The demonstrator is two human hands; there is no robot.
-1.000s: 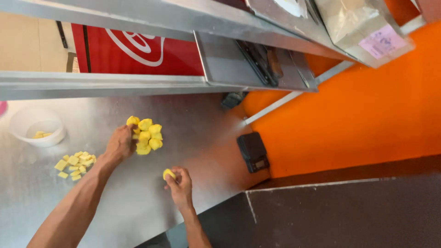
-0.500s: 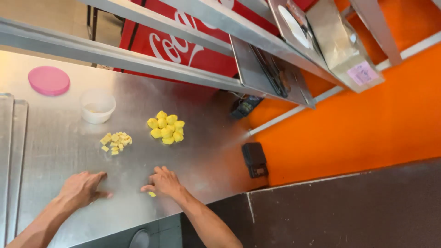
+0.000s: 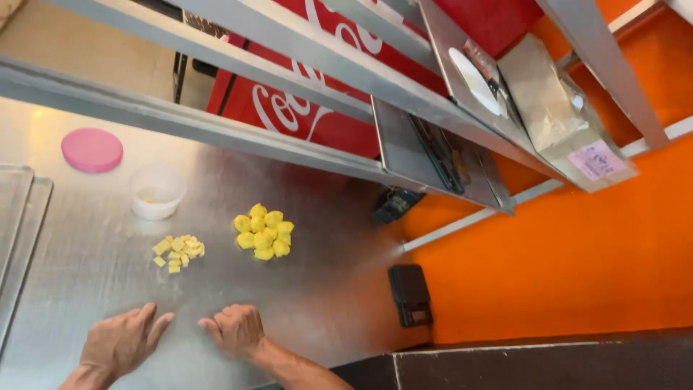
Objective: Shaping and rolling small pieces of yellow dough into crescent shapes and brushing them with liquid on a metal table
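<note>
Left hand [image 3: 121, 341] lies flat, fingers spread, on the steel worktop [image 3: 325, 289]; right hand [image 3: 234, 330] curled, knuckles down, grip hidden. Beyond them sit yellow dough pieces [image 3: 263, 231]; farther up-right, a pink-labelled clear bag [image 3: 567, 119].

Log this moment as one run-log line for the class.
left hand: flat on steel counter, open | right hand: curled on counter | yellow pieces, small cubes: untouched

A cluster of bright yellow lumps [image 3: 264, 232] is seen on the grey steel counter [image 3: 94, 274]. Left of the lumps, paler yellow cubes [image 3: 177, 252] are laid. Beyond them, 1 white bowl [image 3: 157, 191] and 1 pink lid [image 3: 92, 149] are found. The wall [image 3: 577, 253] is painted orange.
</note>
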